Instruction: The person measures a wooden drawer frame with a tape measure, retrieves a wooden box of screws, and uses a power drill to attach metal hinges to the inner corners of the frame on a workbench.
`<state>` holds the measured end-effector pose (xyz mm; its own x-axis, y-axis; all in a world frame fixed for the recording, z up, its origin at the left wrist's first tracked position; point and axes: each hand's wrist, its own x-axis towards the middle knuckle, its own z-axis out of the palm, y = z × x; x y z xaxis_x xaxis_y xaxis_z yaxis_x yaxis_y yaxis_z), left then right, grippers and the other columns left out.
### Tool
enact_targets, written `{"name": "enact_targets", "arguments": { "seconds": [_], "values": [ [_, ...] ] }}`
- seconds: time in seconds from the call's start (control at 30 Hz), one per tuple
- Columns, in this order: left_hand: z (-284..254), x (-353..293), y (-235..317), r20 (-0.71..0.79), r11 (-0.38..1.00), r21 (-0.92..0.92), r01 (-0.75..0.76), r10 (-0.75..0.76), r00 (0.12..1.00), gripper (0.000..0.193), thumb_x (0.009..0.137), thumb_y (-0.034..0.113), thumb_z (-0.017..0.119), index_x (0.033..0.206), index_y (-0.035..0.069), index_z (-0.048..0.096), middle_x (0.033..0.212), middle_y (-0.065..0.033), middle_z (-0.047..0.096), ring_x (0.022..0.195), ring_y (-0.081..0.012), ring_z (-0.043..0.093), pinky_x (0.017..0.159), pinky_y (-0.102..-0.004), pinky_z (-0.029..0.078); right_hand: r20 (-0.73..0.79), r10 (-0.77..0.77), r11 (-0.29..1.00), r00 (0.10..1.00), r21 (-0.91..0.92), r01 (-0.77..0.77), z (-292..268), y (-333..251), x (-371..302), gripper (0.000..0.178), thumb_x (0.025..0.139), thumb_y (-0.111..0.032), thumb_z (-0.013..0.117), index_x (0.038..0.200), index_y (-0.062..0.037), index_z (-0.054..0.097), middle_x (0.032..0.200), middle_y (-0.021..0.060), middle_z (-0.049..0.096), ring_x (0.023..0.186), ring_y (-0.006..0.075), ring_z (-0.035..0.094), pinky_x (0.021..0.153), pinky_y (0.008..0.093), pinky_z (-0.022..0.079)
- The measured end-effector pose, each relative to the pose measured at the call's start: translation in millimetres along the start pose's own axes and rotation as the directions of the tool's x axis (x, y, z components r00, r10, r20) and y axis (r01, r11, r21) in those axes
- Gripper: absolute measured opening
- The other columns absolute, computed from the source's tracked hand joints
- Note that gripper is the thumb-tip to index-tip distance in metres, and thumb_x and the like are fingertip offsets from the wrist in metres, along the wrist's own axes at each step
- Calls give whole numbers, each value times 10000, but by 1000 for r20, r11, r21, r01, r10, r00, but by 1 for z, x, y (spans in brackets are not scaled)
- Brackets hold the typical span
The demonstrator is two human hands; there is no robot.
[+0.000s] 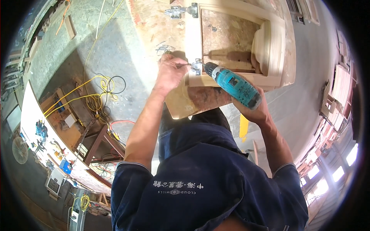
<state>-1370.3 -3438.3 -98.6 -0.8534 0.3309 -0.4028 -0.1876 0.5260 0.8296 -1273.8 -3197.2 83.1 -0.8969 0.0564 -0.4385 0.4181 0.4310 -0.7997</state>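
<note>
A pale wooden cabinet door frame (275, 46) lies on a worn workbench (154, 23). On its left stile sits a metal cabinet hinge (197, 67), and a second hinge (181, 11) is farther up the same stile. My left hand (171, 72) is closed at the nearer hinge, fingers pinched along its left side and covering much of that part. In my right hand (258, 104) is a teal cordless drill (235, 85), gripped from the right and slanted up-left. Its chuck end is at the nearer hinge; the bit tip is hard to make out.
Left of me, yellow extension cords (102, 92) lie coiled on the concrete floor (115, 57). Beyond them a long bench (31, 111) carries power tools. Timber pieces (341, 84) are stacked along the right. A yellow strip (243, 125) shows beside my right forearm.
</note>
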Motion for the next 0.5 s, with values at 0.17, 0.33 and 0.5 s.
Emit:
{"name": "enact_targets", "arguments": {
  "seconds": [0.17,0.33,0.5],
  "values": [
    [-1,-2,3,-9,1000,22,21,-21,1000,234,786,187,861,986,89,790,1164,-155,548,994,-249,593,864,-359,527,29,58,998,998,-10,-58,-4,-7,3,541,827,-41,756,1336,3,578,1159,144,716,1077,130,649,964,304,500],
    [-2,-1,5,1,999,34,38,-38,999,243,781,194,866,982,83,788,1224,-190,549,1067,-298,599,907,-388,523,47,-33,995,998,-88,37,-6,-17,8,542,825,-22,737,1344,-21,580,1157,154,717,1087,176,674,963,312,503],
    [-2,-1,4,10,997,55,45,-45,999,252,777,202,866,984,82,789,1231,-202,546,1090,-316,595,933,-395,514,122,0,989,992,-148,18,-13,-32,24,557,795,-23,742,1332,-68,601,1126,167,719,1057,248,702,925,325,518]
  ]
}}
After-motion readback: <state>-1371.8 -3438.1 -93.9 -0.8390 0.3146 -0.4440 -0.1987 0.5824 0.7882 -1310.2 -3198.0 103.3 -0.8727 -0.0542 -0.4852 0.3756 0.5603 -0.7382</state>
